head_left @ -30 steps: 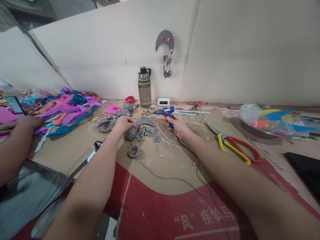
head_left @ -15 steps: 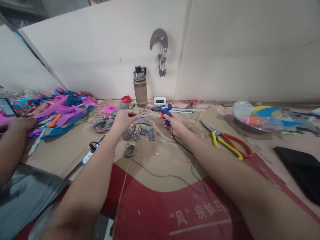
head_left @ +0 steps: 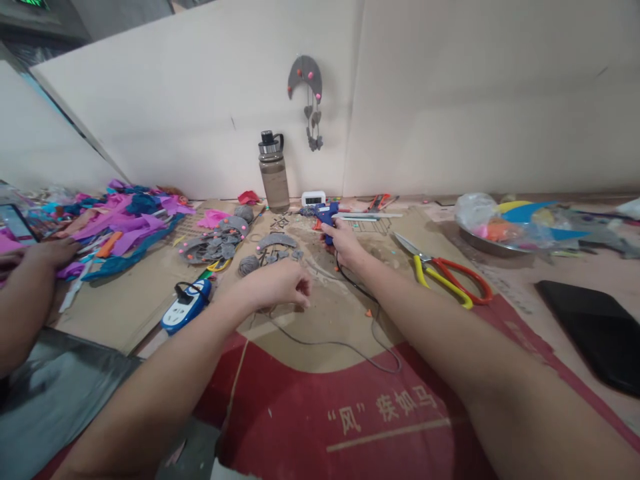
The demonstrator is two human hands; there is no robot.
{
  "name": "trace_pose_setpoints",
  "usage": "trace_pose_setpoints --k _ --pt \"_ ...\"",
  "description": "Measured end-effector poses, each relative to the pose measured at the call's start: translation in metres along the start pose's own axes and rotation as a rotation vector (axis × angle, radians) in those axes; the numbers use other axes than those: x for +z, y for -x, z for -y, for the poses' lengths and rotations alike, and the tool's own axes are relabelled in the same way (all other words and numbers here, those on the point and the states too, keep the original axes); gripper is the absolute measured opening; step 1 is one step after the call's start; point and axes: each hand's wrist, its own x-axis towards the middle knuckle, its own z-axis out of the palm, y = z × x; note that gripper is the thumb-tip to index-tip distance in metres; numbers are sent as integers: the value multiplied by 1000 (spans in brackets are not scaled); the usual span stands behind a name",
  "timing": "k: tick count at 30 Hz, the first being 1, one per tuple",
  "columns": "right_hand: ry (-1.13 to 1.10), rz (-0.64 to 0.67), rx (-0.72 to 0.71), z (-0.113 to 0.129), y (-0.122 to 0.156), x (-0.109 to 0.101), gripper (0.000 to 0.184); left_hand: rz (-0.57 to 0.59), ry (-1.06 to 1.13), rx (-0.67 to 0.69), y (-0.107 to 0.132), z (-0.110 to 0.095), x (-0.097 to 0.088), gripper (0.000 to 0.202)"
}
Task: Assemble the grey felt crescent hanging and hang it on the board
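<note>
My right hand point(head_left: 345, 241) is wrapped round the handle of a blue glue gun point(head_left: 328, 213), whose black cord trails down beside my forearm. My left hand point(head_left: 287, 283) is bent down over the cardboard point(head_left: 340, 337), fingers closed against the surface; whatever they pinch is hidden. Just beyond it lie a grey felt crescent point(head_left: 276, 241) with a small pink bead at its left end, a ball of grey yarn point(head_left: 249, 265), and grey felt flowers partly covered by the hand. A grey cord point(head_left: 320, 343) runs from under my left hand across the cardboard.
Scissors point(head_left: 435, 267) with red and yellow handles lie right, near a metal bowl point(head_left: 493, 244) and black phone point(head_left: 590, 333). A bottle point(head_left: 274, 177) and white clock point(head_left: 313, 199) stand behind. Left are a power strip point(head_left: 186, 308), felt scraps point(head_left: 125, 220) and another person's hand point(head_left: 50, 257).
My left hand has moved down and right from above the felt crescent to the cardboard, covering the spot where a small pink bead lay. My right hand keeps hold of the glue gun.
</note>
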Motion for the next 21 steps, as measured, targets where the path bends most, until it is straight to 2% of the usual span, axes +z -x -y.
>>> trace_pose_setpoints --k 8,12,14,17,19,21 --pt "126 75 -112 1 6 10 13 -16 -85 72 -2 -6 11 11" --pt "193 139 -161 2 9 16 20 -52 -62 160 3 1 -2 9" --pt "236 165 -170 2 11 19 21 -164 -20 142 8 8 -20 8" --pt "362 178 -198 1 13 23 18 -383 69 22 12 28 -53 14" --pt "469 175 -226 0 15 26 18 -615 119 -67 9 46 -70 19" --pt "527 167 -238 -2 16 27 22 -795 155 -207 1 65 -79 21"
